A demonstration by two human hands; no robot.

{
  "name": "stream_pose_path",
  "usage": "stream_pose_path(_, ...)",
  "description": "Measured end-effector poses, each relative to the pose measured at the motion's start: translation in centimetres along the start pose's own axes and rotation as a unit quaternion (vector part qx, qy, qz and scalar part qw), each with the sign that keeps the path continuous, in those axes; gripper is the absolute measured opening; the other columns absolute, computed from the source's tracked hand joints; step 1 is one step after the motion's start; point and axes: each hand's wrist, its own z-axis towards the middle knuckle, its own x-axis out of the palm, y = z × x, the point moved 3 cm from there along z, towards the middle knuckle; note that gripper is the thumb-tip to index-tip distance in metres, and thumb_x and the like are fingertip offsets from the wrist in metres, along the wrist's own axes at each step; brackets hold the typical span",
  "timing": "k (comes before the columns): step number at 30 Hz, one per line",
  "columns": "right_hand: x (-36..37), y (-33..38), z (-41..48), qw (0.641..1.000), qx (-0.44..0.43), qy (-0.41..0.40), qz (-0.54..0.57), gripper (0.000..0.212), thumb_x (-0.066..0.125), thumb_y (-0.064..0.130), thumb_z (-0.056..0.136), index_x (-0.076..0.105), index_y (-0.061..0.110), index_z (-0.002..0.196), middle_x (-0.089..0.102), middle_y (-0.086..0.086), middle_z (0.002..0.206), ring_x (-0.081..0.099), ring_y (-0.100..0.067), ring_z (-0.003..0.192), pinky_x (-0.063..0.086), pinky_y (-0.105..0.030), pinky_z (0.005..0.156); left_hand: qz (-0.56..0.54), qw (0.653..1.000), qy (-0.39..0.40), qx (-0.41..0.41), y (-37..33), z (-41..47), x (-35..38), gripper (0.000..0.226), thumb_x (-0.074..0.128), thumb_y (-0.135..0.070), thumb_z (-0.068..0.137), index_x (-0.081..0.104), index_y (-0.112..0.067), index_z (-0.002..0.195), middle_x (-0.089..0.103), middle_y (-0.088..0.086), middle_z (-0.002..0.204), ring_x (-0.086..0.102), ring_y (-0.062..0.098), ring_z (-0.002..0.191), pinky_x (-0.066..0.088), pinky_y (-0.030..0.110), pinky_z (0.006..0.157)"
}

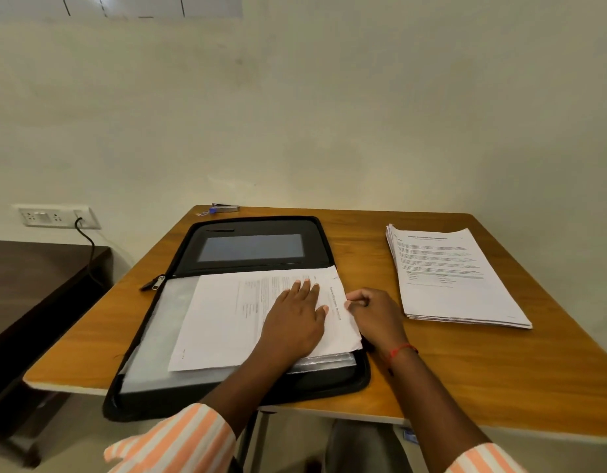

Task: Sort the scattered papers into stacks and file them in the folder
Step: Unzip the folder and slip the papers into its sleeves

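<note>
A black zip folder [261, 230] lies open on the wooden table [466, 363], with clear plastic sleeves [152, 332] in its near half. A printed sheet of paper [220, 322] lies turned sideways across the sleeves. My left hand [297, 319] rests flat on this sheet with its fingers straight. My right hand [373, 314] pinches the sheet's right edge between thumb and curled fingers. A stack of printed papers [455, 278] sits on the table to the right of the folder, apart from both hands.
A stapler [225, 208] lies at the table's far edge behind the folder. A dark lower table [39, 278] stands to the left. A wall socket [56, 216] with a black cable is on the wall at left. The folder's near edge overhangs the table front.
</note>
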Motion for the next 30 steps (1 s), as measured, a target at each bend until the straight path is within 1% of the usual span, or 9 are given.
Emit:
stream_pose_path(4, 1.4, 1.3, 0.2, 0.999, -0.022, 0.015, -0.018, 0.011, 0.066, 0.013, 0.093, 0.077, 0.017, 0.092, 0.073, 0.004, 0.095, 0.064, -0.007, 0.086, 0.044, -0.011, 0.069, 0.004, 0.999, -0.037, -0.004, 0.0, -0.4, -0.7, 0.059, 0.019, -0.046, 0.109, 0.021, -0.02, 0.162, 0.016, 0.002, 0.17, 0.01, 0.018, 0.157, 0.005, 0.035, 0.126)
stream_pose_path(7, 2.4, 0.9, 0.4, 0.999, -0.018, 0.018, -0.037, 0.026, 0.059, 0.016, 0.095, 0.076, 0.026, 0.078, 0.074, 0.008, 0.089, 0.067, -0.014, 0.085, 0.058, -0.031, 0.075, 0.007, 0.999, -0.042, -0.006, 0.4, -0.7, -0.7, 0.056, 0.021, -0.045, 0.109, 0.03, -0.023, 0.159, 0.025, 0.001, 0.167, 0.017, 0.018, 0.156, 0.01, 0.038, 0.127)
stream_pose_path(9, 3.0, 0.3, 0.8, 0.999, -0.014, 0.014, -0.045, 0.038, 0.057, 0.012, 0.092, 0.072, 0.038, 0.069, 0.074, 0.01, 0.092, 0.066, -0.024, 0.097, 0.055, -0.04, 0.087, 0.0, 0.999, -0.046, -0.006, 0.6, -0.8, -0.8, 0.054, 0.022, -0.044, 0.109, 0.035, -0.024, 0.157, 0.03, 0.0, 0.166, 0.021, 0.018, 0.155, 0.012, 0.038, 0.126)
stream_pose_path(12, 3.7, 1.3, 0.4, 0.995, 0.017, 0.05, -0.085, 0.045, 0.05, 0.005, 0.091, 0.076, 0.041, 0.087, 0.06, -0.002, 0.129, 0.049, -0.029, 0.126, 0.037, -0.034, 0.099, -0.005, 0.997, -0.071, 0.01, 0.5, -1.1, -1.3, 0.049, 0.027, -0.039, 0.109, 0.045, -0.024, 0.152, 0.04, 0.0, 0.161, 0.03, 0.018, 0.151, 0.019, 0.036, 0.124)
stream_pose_path(14, 3.7, 1.9, 0.0, 0.988, 0.034, 0.078, -0.129, 0.047, 0.048, 0.003, 0.093, 0.075, 0.037, 0.11, 0.041, -0.005, 0.15, 0.033, -0.032, 0.139, 0.031, -0.041, 0.111, -0.009, 0.996, -0.084, 0.019, 0.4, -1.5, -1.5, 0.046, 0.03, -0.035, 0.108, 0.05, -0.023, 0.147, 0.047, 0.0, 0.155, 0.037, 0.017, 0.146, 0.024, 0.034, 0.121)
stream_pose_path(18, 3.5, 2.5, -0.1, 0.983, 0.034, 0.123, -0.131, 0.052, 0.045, 0.0, 0.095, 0.07, 0.037, 0.121, 0.022, -0.004, 0.164, 0.018, -0.031, 0.149, 0.02, -0.048, 0.12, -0.024, 0.995, -0.095, 0.019, 0.6, -1.8, -1.6, 0.044, 0.032, -0.033, 0.107, 0.053, -0.023, 0.145, 0.05, 0.001, 0.153, 0.039, 0.017, 0.144, 0.025, 0.033, 0.119)
stream_pose_path(22, 3.7, 2.1, -0.5, 0.986, 0.024, 0.116, -0.117, 0.051, 0.043, 0.003, 0.096, 0.072, 0.039, 0.116, 0.025, -0.004, 0.163, 0.018, -0.031, 0.15, 0.021, -0.053, 0.121, -0.054, 0.993, -0.107, 0.018, 0.4, -2.2, -2.2, 0.041, 0.035, -0.036, 0.108, 0.056, -0.024, 0.141, 0.057, 0.0, 0.145, 0.049, 0.017, 0.135, 0.034, 0.032, 0.113)
stream_pose_path(26, 3.1, 1.4, -0.7, 0.994, 0.003, 0.094, -0.047, 0.043, 0.045, 0.009, 0.098, 0.075, 0.04, 0.102, 0.036, -0.005, 0.157, 0.028, -0.031, 0.147, 0.03, -0.055, 0.117, -0.102, 0.99, -0.087, 0.054, 1.3, -4.0, -3.1, 0.054, 0.045, -0.066, 0.096, 0.057, -0.033, 0.137, 0.064, -0.009, 0.134, 0.058, 0.011, 0.119, 0.044, 0.032, 0.101)
stream_pose_path(30, 2.5, 1.3, -1.3, 0.997, -0.017, 0.069, 0.036, 0.039, 0.044, 0.009, 0.098, 0.077, 0.03, 0.091, 0.062, 0.0, 0.129, 0.053, -0.019, 0.126, 0.043, -0.038, 0.107, 0.0, 0.995, -0.01, 0.098, 2.4, -5.9, -2.6, 0.081, 0.045, -0.084, 0.084, 0.044, -0.035, 0.149, 0.044, -0.012, 0.156, 0.04, 0.012, 0.142, 0.029, 0.037, 0.118)
